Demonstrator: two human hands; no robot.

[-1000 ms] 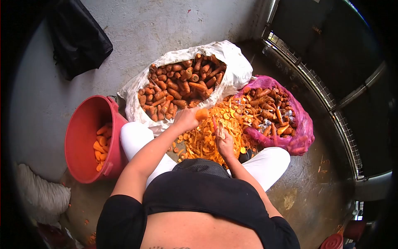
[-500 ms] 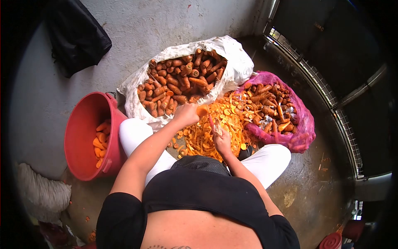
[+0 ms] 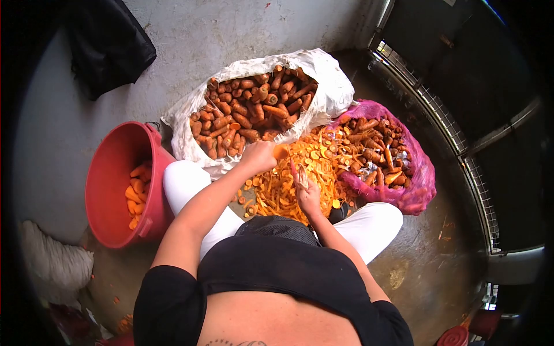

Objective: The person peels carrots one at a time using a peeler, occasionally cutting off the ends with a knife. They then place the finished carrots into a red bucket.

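Observation:
My left hand [image 3: 259, 157] is closed round a carrot [image 3: 281, 151], whose bright orange end sticks out to the right. Just right of it, my right hand [image 3: 307, 193] grips a thin reddish tool [image 3: 294, 170], too small to make out fully. Both hands are above a heap of orange peelings and carrot slices [image 3: 277, 199] on the floor between my legs. Behind them lies an open white sack [image 3: 333, 81] full of unpeeled carrots [image 3: 242, 109].
A red bucket [image 3: 104, 190] with peeled carrots [image 3: 137, 196] stands at the left. To the right is a pink mesh sack [image 3: 424, 190] holding carrots and scraps. A black bag [image 3: 112, 49] is at the upper left, a pale sack [image 3: 57, 256] at the lower left.
The whole view has shifted slightly. Both hands keep nearly the same places, with the carrot and the tool still held.

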